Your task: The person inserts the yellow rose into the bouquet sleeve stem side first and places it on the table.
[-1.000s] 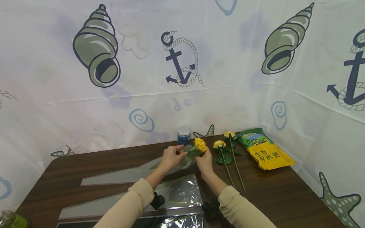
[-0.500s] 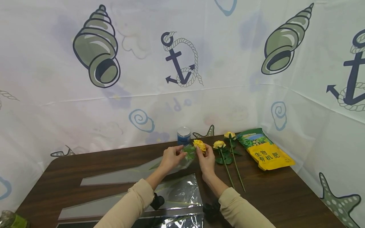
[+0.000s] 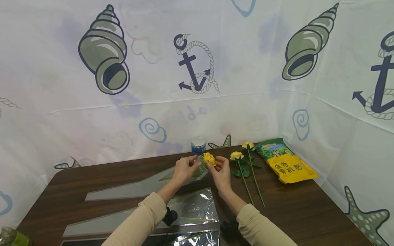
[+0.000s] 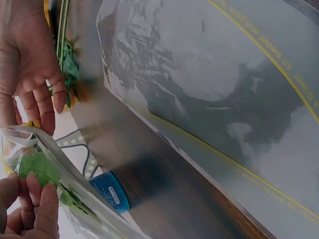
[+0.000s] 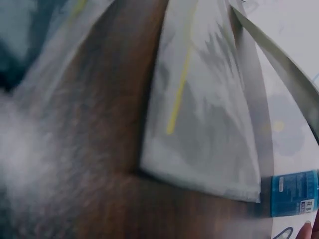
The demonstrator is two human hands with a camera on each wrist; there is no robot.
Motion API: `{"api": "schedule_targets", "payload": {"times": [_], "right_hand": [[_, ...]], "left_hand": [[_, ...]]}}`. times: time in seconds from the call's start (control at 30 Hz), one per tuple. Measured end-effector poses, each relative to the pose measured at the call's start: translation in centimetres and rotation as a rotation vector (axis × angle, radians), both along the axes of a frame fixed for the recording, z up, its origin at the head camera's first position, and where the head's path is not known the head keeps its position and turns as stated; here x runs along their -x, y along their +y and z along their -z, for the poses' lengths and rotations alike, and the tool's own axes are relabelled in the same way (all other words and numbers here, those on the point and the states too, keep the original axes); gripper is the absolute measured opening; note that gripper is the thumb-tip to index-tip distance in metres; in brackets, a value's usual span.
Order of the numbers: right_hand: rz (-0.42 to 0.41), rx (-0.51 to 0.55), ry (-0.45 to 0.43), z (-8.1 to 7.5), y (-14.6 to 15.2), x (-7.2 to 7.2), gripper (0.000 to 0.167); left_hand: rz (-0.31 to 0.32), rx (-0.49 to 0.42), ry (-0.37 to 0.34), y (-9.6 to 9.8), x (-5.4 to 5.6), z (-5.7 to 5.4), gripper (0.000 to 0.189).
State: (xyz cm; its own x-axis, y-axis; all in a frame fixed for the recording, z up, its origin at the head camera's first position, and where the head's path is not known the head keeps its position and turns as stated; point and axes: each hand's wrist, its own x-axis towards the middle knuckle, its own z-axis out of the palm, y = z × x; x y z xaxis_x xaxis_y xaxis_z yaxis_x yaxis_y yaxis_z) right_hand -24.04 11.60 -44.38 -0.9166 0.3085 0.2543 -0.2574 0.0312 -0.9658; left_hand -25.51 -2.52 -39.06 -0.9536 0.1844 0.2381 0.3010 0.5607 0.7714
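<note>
Over the back of the table, my left hand (image 3: pixel 185 169) pinches the mouth of a long clear plastic flower sleeve (image 3: pixel 126 188). Green leaves (image 4: pixel 40 168) show through the plastic beside my left fingers in the left wrist view. A yellow rose (image 3: pixel 209 159) has its bloom at the sleeve's mouth, between both hands. My right hand (image 3: pixel 222 173) holds the bloom with thumb and fingers. In the left wrist view that bloom is mostly hidden behind the right fingers. Only a fingertip (image 5: pixel 304 230) of the right hand shows in the right wrist view.
Two yellow roses (image 3: pixel 237 156) lie to the right, beside a yellow and green bag (image 3: pixel 287 164). A blue can (image 3: pixel 198 146) stands behind the hands. More flat sleeves (image 3: pixel 101 222) lie in front on the wooden table (image 3: pixel 307 212). A jar (image 3: pixel 13 236) is at the front left.
My right hand has come up from beneath the bloom and now holds it. The bloom has moved left and slightly down, toward my left hand. The left hand stays at the sleeve's mouth.
</note>
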Motion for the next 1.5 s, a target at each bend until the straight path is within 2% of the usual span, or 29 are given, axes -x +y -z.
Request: {"api": "schedule_targets", "payload": {"times": [0.13,0.2,0.37,0.6,0.73,1.0,1.27,1.37,1.5], "right_hand": [[0.002,-0.056,0.092,0.2,0.1,-0.4,0.038],[-0.036,-0.093,0.076,0.1,0.1,-0.6,0.038],[-0.123,-0.152,-0.035,-0.2,0.0,-0.7,0.04],[-0.202,-0.163,-0.067,-0.2,0.0,-0.8,0.048],[-0.214,-0.218,-0.086,-0.4,0.1,-1.0,0.049],[-0.224,-0.237,-0.146,0.0,0.2,-0.6,0.047],[-0.261,-0.208,-0.142,0.0,-0.1,-0.2,0.047],[-0.242,-0.168,-0.142,-0.1,-0.5,-0.1,0.042],[-0.212,-0.082,-0.155,-0.2,-0.8,0.1,0.035]], "left_hand": [[-0.005,0.004,0.018,-0.1,0.1,0.1,0.039],[-0.005,0.013,0.031,-0.1,0.2,0.1,0.039],[-0.008,0.016,0.046,-0.1,0.3,0.0,0.037],[-0.013,0.019,0.042,-0.1,0.3,-0.2,0.035],[-0.012,0.023,0.039,-0.1,0.3,-0.2,0.035],[0.003,0.034,0.071,0.1,0.7,0.0,0.034],[0.011,0.033,0.041,0.6,0.9,0.1,0.035],[0.015,0.035,0.021,0.7,1.1,0.2,0.035],[0.035,0.054,0.049,0.4,1.0,0.4,0.039]]}}
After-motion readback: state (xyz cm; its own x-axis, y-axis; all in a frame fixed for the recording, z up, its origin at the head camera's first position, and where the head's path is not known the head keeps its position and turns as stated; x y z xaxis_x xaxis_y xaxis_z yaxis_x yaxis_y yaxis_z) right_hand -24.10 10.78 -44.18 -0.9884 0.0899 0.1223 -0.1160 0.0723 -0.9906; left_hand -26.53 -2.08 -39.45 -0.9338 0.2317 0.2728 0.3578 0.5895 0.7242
